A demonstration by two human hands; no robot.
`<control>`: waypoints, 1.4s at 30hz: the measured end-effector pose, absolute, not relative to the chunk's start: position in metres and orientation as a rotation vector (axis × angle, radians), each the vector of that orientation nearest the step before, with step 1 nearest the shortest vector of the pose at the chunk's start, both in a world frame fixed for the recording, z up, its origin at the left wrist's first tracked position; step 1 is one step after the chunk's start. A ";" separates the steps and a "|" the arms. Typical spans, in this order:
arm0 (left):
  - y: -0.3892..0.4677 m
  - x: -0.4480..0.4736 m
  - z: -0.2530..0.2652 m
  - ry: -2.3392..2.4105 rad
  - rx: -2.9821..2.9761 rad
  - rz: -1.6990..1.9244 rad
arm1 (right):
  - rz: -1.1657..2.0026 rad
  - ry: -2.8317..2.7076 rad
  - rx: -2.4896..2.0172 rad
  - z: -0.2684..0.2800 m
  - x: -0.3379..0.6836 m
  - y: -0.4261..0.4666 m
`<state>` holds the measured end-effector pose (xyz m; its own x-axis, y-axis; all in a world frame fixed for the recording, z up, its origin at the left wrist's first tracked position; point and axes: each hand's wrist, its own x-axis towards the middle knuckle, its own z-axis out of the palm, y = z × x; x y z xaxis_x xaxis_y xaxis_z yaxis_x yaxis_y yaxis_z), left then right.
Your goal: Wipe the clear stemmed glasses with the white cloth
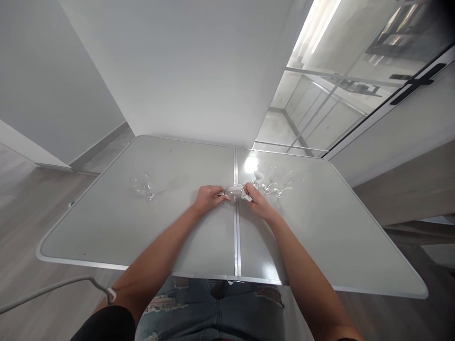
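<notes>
Near the table's centre seam, a clear stemmed glass (pixel 234 190) lies sideways between my hands. My left hand (pixel 210 198) is closed around its stem and foot end. At the bowl end my right hand (pixel 256 199) is closed on a white cloth (pixel 246 194), which touches the glass at the rim; part of the cloth is hidden by the fingers. Just beyond my right hand, several clear stemmed glasses (pixel 279 187) stand close together. Another stemmed glass (pixel 144 184) stands by itself on the left half of the table.
The pale folding table (pixel 320 237) has a metal seam (pixel 236 237) down its middle and a metal rim. A white wall (pixel 185 71) rises behind it, with glass panels (pixel 302 104) at the right. A grey cable (pixel 53 286) runs to my left arm.
</notes>
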<state>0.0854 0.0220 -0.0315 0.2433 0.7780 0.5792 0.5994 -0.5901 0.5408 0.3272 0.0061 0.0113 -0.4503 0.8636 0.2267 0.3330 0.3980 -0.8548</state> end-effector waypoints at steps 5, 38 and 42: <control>0.020 0.087 -0.030 1.280 2.278 1.281 | 1.190 -1.771 -0.964 0.015 0.330 0.008; 0.015 0.090 -0.025 1.287 2.252 1.205 | 0.991 -1.880 -1.022 0.013 0.323 0.004; 0.016 0.090 -0.025 1.273 2.229 1.223 | 1.199 -1.808 -1.038 0.022 0.325 0.001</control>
